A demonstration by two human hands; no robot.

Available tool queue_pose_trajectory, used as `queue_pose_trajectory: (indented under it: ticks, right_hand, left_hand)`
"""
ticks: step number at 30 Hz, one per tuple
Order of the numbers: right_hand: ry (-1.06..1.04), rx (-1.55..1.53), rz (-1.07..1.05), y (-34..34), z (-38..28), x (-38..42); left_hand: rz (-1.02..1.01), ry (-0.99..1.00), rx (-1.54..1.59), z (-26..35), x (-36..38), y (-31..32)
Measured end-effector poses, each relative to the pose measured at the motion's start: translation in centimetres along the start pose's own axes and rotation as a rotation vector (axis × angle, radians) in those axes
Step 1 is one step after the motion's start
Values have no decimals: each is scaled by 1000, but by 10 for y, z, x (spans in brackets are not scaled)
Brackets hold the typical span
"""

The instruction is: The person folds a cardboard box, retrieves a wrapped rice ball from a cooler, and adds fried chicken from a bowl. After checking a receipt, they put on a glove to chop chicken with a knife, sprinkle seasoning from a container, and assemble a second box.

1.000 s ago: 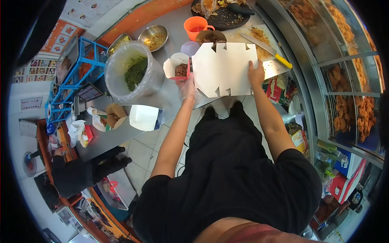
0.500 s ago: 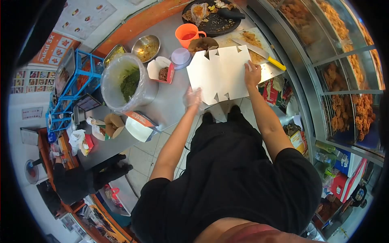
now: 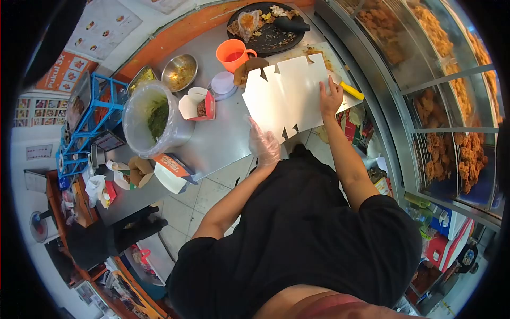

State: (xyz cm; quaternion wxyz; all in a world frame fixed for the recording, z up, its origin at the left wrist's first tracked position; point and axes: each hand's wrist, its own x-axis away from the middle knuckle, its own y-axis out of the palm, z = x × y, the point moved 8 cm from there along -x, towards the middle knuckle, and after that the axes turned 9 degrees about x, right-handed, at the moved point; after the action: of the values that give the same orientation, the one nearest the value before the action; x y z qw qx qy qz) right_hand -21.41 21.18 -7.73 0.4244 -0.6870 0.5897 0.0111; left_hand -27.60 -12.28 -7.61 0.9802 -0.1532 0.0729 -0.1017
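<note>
Between my hands is a flat, unfolded white cardboard food box (image 3: 289,95), with notches cut along its top and bottom edges. My left hand (image 3: 265,146), in a clear plastic glove, holds it by the lower left edge. At the right edge my right hand (image 3: 330,100), which shows no glove, grips it with the thumb on top. The box is tilted, and its upper part covers some of a cutting board (image 3: 319,50) and a knife with a yellow handle (image 3: 351,90). Beside its upper left corner is a brown paper container (image 3: 249,69), partly hidden.
On the steel table (image 3: 223,143) stand an orange mug (image 3: 232,56), a lidded tub (image 3: 223,85), a small red-white box (image 3: 197,103), a plastic-lined bucket of green food (image 3: 156,117) and a steel bowl (image 3: 179,73). A fried-chicken cabinet (image 3: 414,114) stands right. Another person (image 3: 95,242) is lower left.
My left hand has turned and shifted at the box's lower left edge. The flat box has tilted and now covers the knife's blade. The camera view has shifted slightly.
</note>
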Motion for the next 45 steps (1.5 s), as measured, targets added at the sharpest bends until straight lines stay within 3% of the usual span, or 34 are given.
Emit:
queue_pose_trajectory:
  ticks: [3,9,10,13,14,17,20,25,27,29,31,32,35,36,39,42,45]
  right_hand:
    - [-42,-55,11,0,1,-15]
    - [-157,-48,22,1,-3,-62]
    - [-196,11,25,0,-1,-74]
    - [-274,39,92,-7,8,-116]
    - [-222,33,34,-2,17,-129]
    - [-441,224,1,10,20,-151]
    - [-88,-34,-386,44,51,-174]
    - [-133,-182,-399,-50,-40,-204]
    - [-268,-557,-273,-98,-93,-191]
    - [-696,-483,-258,-152,-156,-168]
    - [-1020,-300,-213,-183,-188,-137]
    - [-1017,-334,-228,-198,-200,-128]
    - [-952,-370,-212,-210,-204,-120]
    - [-952,-380,-228,-211,-201,-121]
    - [-420,-648,-530,-190,-163,-115]
    - [-393,-490,-377,-209,-164,-106]
    - [-630,-270,-368,-233,-170,-99]
  left_hand:
    - [106,434,-18,66,-3,-14]
    - [23,413,-56,82,-20,36]
    - [-86,230,50,75,-29,53]
    - [-3,456,165,100,-49,89]
    - [-27,378,134,88,-60,104]
    - [-104,145,39,46,-84,142]
    - [-214,-22,-380,38,-98,153]
    - [-406,-211,329,85,-99,136]
    - [-458,-321,783,126,-94,128]
    - [-491,-457,1405,192,-87,116]
    - [-464,-477,1701,265,-78,79]
    - [-457,-564,1718,267,-80,74]
    - [-294,-562,1292,240,-83,68]
    - [-220,-459,1221,239,-85,62]
    - [-277,-267,1386,249,-86,65]
    - [-274,-218,1262,260,-82,67]
    - [-298,-136,1083,266,-74,80]
